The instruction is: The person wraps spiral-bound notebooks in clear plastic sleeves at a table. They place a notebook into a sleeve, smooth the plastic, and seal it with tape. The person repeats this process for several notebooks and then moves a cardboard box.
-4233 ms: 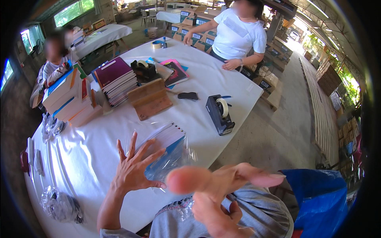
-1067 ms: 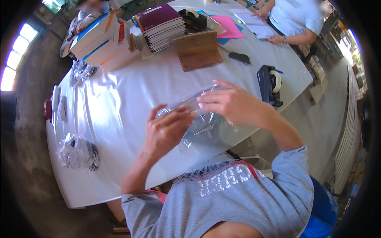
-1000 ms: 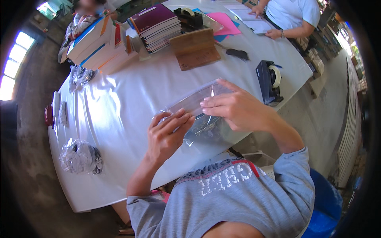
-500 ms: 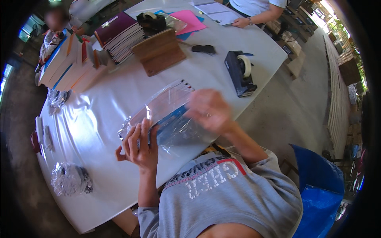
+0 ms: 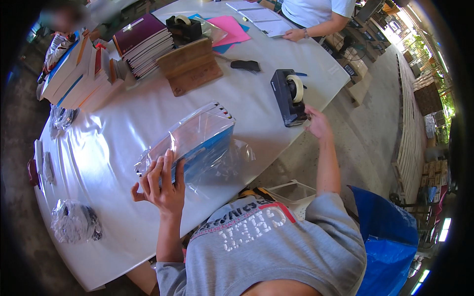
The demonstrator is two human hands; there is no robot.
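A stack of notebooks or books (image 5: 190, 133) with blue and pale covers lies at an angle on the table, inside a clear plastic wrapper (image 5: 224, 155). On its near left end rests my left hand (image 5: 165, 185), open, with its fingers stretched over the plastic and its thumb sticking out to the left. My right hand (image 5: 320, 126) is at the near end of a black tape dispenser (image 5: 284, 101) that carries a roll of tape (image 5: 296, 89). Its fingertips are drawn together by the cutting end; any tape between them is too small to make out.
Thick books (image 5: 74, 86), purple-covered notebooks (image 5: 143, 42), another tape dispenser (image 5: 182, 29) and a brown stand (image 5: 190, 66) occupy the far left. A dark object (image 5: 245, 65) lies mid-table. Plastic-wrapped bundles (image 5: 76, 222) sit at left. Across the table, a person's hand (image 5: 295, 34) touches an open notebook (image 5: 259, 17).
My right hand has moved from above the wrapped stack out to the right, up to the tape dispenser. The left hand has stayed on the stack.
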